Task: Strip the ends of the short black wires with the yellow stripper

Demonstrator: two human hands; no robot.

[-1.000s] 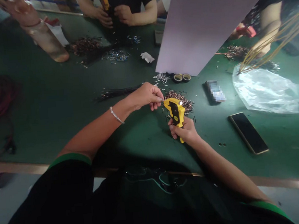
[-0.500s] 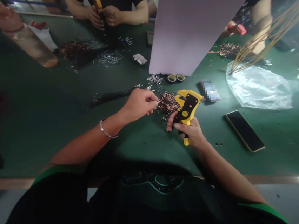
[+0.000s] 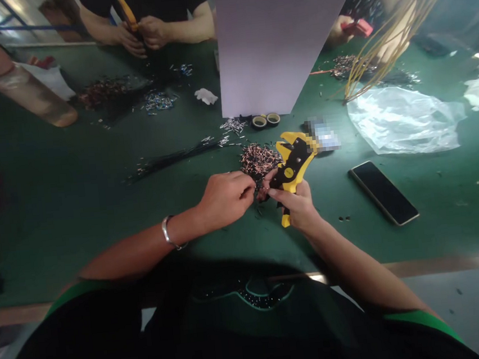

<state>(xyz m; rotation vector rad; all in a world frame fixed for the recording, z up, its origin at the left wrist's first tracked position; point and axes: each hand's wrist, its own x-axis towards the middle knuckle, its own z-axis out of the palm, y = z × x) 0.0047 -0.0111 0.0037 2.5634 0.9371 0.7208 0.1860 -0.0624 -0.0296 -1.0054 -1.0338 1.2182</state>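
My right hand (image 3: 299, 202) is wrapped round a yellow and black wire stripper (image 3: 293, 166), its jaws pointing up and away from me. My left hand (image 3: 227, 200) is closed in a pinch, its fingertips close to the fingers of my right hand; what is in the pinch is too small to make out. Just beyond both hands lies a heap of short copper-coloured wire pieces (image 3: 258, 159). Behind my left hand a bundle of black wires (image 3: 173, 158) stretches across the green table, near a small pile of silvery ferrules (image 3: 233, 125).
Two tape rolls (image 3: 266, 120) sit at the foot of an upright white panel (image 3: 269, 47). To the right are a phone (image 3: 383, 192), a blurred box (image 3: 324, 136) and a clear plastic bag (image 3: 407, 121). A bottle (image 3: 37, 100) stands at left. Co-workers' hands (image 3: 143, 36) are across the table.
My left hand has come down toward me, its fingertips closer to my right hand's fingers. The wire stripper stays in my right hand. The whole view has shifted slightly.
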